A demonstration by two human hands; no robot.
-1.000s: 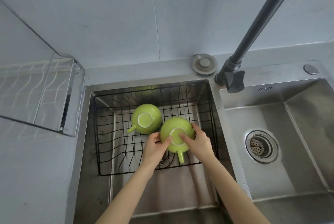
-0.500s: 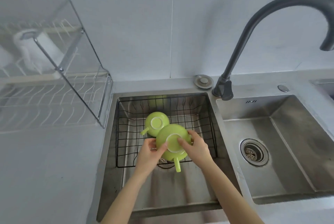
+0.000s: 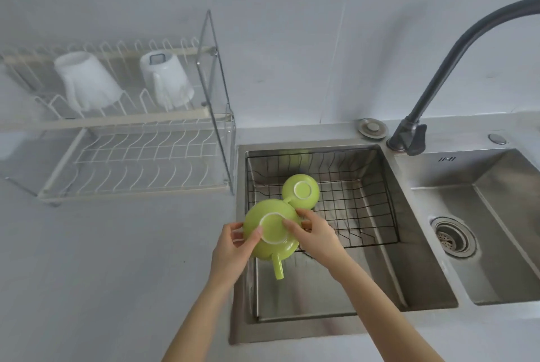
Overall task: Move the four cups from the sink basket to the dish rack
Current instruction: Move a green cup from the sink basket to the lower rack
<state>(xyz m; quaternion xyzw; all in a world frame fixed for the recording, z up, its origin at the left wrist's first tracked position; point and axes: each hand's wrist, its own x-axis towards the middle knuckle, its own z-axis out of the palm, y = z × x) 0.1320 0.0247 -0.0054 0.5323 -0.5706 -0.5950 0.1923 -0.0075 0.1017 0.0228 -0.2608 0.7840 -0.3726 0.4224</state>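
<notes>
Green cup (image 3: 270,233), upside down, handle toward the bottom of the frame, now lifted clear of sink basket (image 3: 365,206) and carried left over the sink's left rim, where before it sat low in the basket. Left hand (image 3: 233,247) and right hand (image 3: 317,234) pinching its base and sides, fingers curled. Second green cup (image 3: 301,190) unmoved in basket; dish rack (image 3: 131,154), upper left, holding two white cups (image 3: 84,82).

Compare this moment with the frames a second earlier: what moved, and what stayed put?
Both hands, left hand and right hand, lifted the held green cup, upside down, out of the sink basket and carried it left, over the sink's edge toward the dish rack. The grip is unchanged. The second green cup stays inverted in the basket. The camera tilted, revealing two white cups on the rack.
</notes>
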